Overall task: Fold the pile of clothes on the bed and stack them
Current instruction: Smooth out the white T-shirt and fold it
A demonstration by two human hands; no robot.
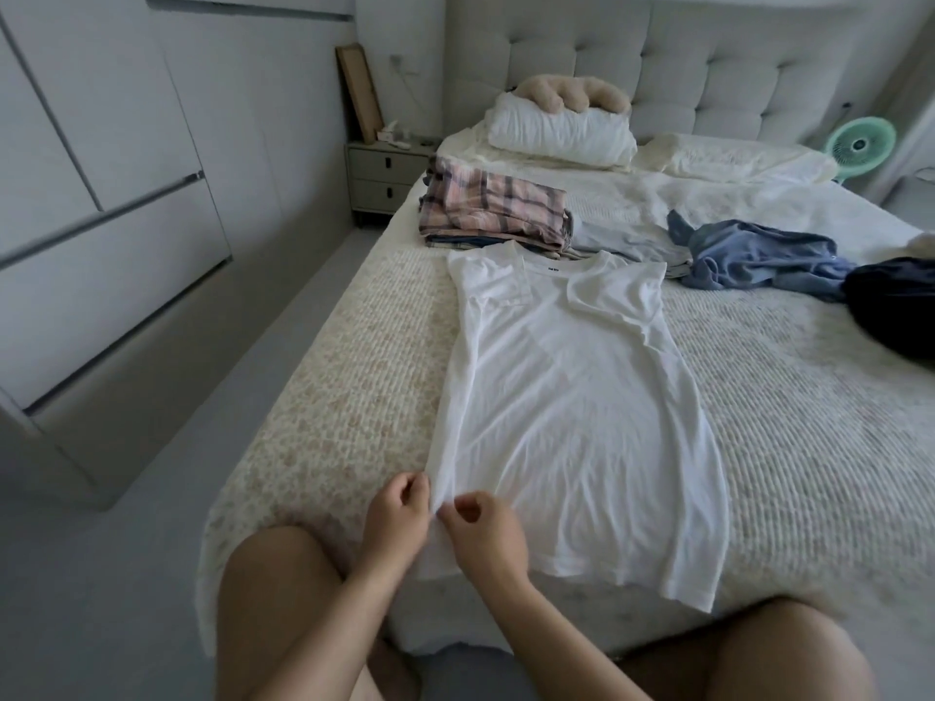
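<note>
A white T-shirt (571, 397) lies flat on the bed (784, 397), collar away from me and sleeves folded in. Both hands meet at its near left hem corner. My left hand (397, 518) pinches the hem edge, and my right hand (480, 536) pinches the cloth right beside it. Beyond the collar stands a stack of folded clothes topped by a pink plaid piece (493, 207). A crumpled blue garment (754, 258) and a dark garment (895, 308) lie unfolded at the right.
White pillows (561, 129) and a beige plush toy (577, 93) sit by the tufted headboard. A nightstand (384, 174) stands left of the bed, wardrobe doors (101, 194) further left, a green fan (860, 144) at right. My knees flank the bed's near edge.
</note>
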